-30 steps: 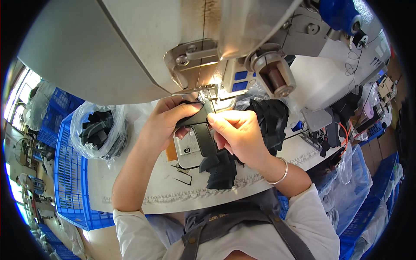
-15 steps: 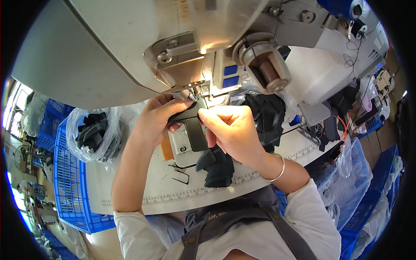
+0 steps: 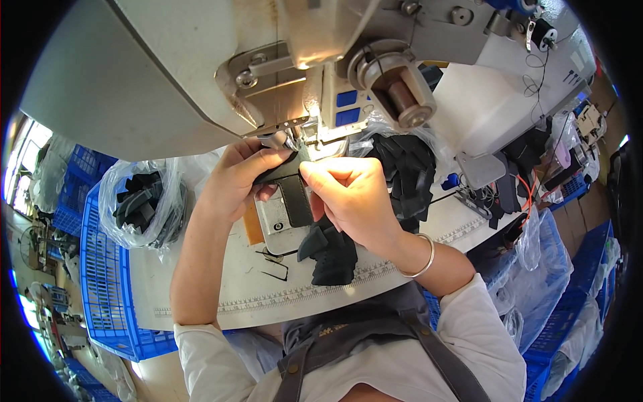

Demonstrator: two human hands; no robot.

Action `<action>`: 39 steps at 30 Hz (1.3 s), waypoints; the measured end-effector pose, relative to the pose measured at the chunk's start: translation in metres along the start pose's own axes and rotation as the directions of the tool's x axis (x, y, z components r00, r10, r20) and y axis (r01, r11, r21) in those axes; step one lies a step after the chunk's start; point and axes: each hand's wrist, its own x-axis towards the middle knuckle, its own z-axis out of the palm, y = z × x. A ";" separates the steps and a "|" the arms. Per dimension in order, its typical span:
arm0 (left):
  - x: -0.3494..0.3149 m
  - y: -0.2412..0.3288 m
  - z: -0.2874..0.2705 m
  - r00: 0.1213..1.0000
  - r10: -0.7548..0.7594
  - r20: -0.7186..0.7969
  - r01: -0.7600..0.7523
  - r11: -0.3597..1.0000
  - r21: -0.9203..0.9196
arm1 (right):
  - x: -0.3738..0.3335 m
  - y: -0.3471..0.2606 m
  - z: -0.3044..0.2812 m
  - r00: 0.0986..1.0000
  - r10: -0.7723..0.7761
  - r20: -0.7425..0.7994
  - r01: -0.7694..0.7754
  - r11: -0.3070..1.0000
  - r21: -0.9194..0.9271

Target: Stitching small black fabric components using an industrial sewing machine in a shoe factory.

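Left hand [image 3: 238, 175]: one, closed in a pinch; thumb on top, fingertips showing below the edge, a dark piece [image 3: 297, 201] held between.

Right hand [image 3: 358, 194]: one, curled; thumb and forefinger tips drawn together on the same piece's right edge; bangle [image 3: 426, 258] at the forearm.

Dark piece: one, stitched along its edges, with a strap-like end toward six o'clock; lies at three o'clock from the left hand, nine from the right. Its far end reaches the lit presser area [image 3: 295, 139] at twelve; exact contact too small to tell.

Handling, as judged: keep the piece flat and its edge square to the foot; guide lightly with both hands, without tugging; keep fingertips clear of the needle.

Surroundings, taken from the piece: metal plate [image 3: 276, 234], seven o'clock, partly beneath; small dark stack [image 3: 331, 258], five; larger dark pile [image 3: 405, 174], between two and three; machine head [image 3: 147, 74], eleven; clear bag [image 3: 175, 201] of dark pieces, nine; blue basket [image 3: 107, 275], eight.
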 end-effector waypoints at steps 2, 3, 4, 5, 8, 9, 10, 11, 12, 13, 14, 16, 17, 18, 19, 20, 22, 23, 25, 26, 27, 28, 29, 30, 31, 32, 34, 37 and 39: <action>-0.005 0.003 0.010 0.999 0.004 -0.042 -0.003 1.000 0.029 | 0.000 -0.001 -0.002 1.000 0.004 0.007 -0.004 1.000 -0.013; -0.009 0.004 0.013 0.996 0.011 -0.088 -0.006 0.998 0.061 | 0.000 -0.001 -0.003 1.000 0.007 0.018 -0.007 1.000 -0.024; -0.012 0.003 0.012 0.996 0.010 -0.089 -0.005 0.998 0.061 | -0.002 -0.001 -0.003 1.000 0.008 0.018 -0.007 1.000 -0.023; -0.014 0.002 0.010 0.995 -0.062 -0.072 0.068 0.995 0.077 | -0.006 -0.002 -0.004 0.995 0.020 0.095 -0.018 1.000 -0.017; -0.017 0.000 0.010 0.995 -0.072 -0.071 0.080 0.989 0.127 | -0.011 0.008 -0.003 0.988 -0.009 0.154 0.014 0.999 -0.034; -0.017 0.000 0.011 0.997 -0.007 -0.073 0.019 0.987 0.159 | -0.012 0.011 -0.002 0.990 -0.051 0.130 0.060 0.996 -0.063; -0.017 0.001 0.011 0.998 -0.003 -0.060 0.012 0.987 0.159 | -0.012 0.010 -0.001 0.992 -0.051 0.112 0.055 0.998 -0.028; -0.017 0.001 0.011 0.998 -0.002 -0.060 0.012 0.987 0.160 | -0.013 0.011 -0.002 0.992 -0.052 0.113 0.056 0.998 -0.027; -0.016 0.001 0.011 0.998 -0.010 -0.064 0.019 0.988 0.150 | -0.013 0.011 -0.004 0.989 -0.037 0.140 0.044 0.998 -0.045; -0.015 0.000 0.011 0.998 -0.018 -0.064 0.027 0.990 0.141 | -0.013 0.012 -0.005 0.986 -0.022 0.163 0.032 0.997 -0.064; -0.015 0.000 0.010 0.998 -0.017 -0.061 0.026 0.989 0.142 | -0.013 0.013 -0.005 0.987 -0.024 0.160 0.035 0.997 -0.064; -0.016 -0.003 0.008 0.998 0.008 -0.058 0.002 0.985 0.174 | -0.013 0.014 -0.003 0.986 -0.021 0.164 0.032 0.998 -0.061; -0.015 -0.004 0.008 0.998 0.009 -0.056 0.001 0.985 0.173 | -0.014 0.013 -0.003 0.987 -0.022 0.162 0.032 0.997 -0.063; -0.015 -0.005 0.008 0.998 0.013 -0.058 -0.004 0.987 0.159 | -0.015 0.012 -0.003 0.988 -0.027 0.152 0.040 0.996 -0.082; -0.015 -0.005 0.008 0.998 0.019 -0.064 -0.009 0.989 0.146 | -0.015 0.011 -0.002 0.989 -0.033 0.147 0.048 0.994 -0.098; -0.015 -0.006 0.009 0.998 0.021 -0.067 -0.011 0.989 0.146 | -0.015 0.010 -0.002 0.988 -0.034 0.150 0.049 0.994 -0.099; -0.011 -0.006 0.010 0.994 0.021 -0.108 -0.009 0.994 0.112 | -0.012 0.008 -0.002 0.988 -0.064 0.140 0.083 0.987 -0.138; -0.009 -0.007 0.008 0.994 0.021 -0.108 -0.009 0.994 0.112 | -0.010 0.009 -0.002 0.988 -0.063 0.140 0.083 0.987 -0.138; -0.003 -0.008 0.001 0.995 0.046 -0.088 -0.042 0.998 0.052 | -0.004 0.013 0.000 0.991 -0.086 0.107 0.098 0.989 -0.108; -0.001 -0.008 -0.003 0.995 0.044 -0.091 -0.040 0.998 0.042 | -0.002 0.009 0.005 0.993 -0.100 0.057 0.105 0.990 -0.091; 0.001 -0.008 -0.005 0.995 0.044 -0.091 -0.041 0.998 0.042 | -0.001 0.006 0.005 0.993 -0.101 0.058 0.106 0.990 -0.091; 0.004 -0.007 -0.007 0.995 0.038 -0.093 -0.036 0.999 0.029 | 0.001 0.005 0.005 0.994 -0.095 0.054 0.100 0.987 -0.122; 0.005 -0.006 -0.008 0.995 0.032 -0.094 -0.031 0.999 0.016 | 0.003 0.004 0.005 0.995 -0.089 0.049 0.095 0.984 -0.152; 0.005 -0.005 -0.007 0.995 0.033 -0.094 -0.032 0.999 0.017 | 0.003 0.003 0.005 0.995 -0.090 0.050 0.096 0.984 -0.151; 0.005 -0.003 -0.005 0.995 0.044 -0.095 -0.042 0.999 0.015 | 0.003 0.002 0.006 0.995 -0.092 0.036 0.097 0.981 -0.168; 0.005 -0.002 -0.004 0.994 0.054 -0.097 -0.053 0.999 0.013 | 0.003 0.002 0.006 0.995 -0.095 0.023 0.098 0.978 -0.184; 0.005 -0.002 -0.006 0.994 0.049 -0.095 -0.048 0.999 0.011 | 0.002 0.002 0.007 0.995 -0.094 0.022 0.096 0.978 -0.185; 0.004 -0.001 -0.005 0.995 0.057 -0.085 -0.056 0.998 0.013 | 0.001 0.001 0.007 0.995 -0.095 0.019 0.097 0.979 -0.181; 0.005 -0.002 -0.003 0.995 0.066 -0.073 -0.065 0.998 0.015 | 0.001 0.004 0.006 0.995 -0.096 0.012 0.097 0.979 -0.178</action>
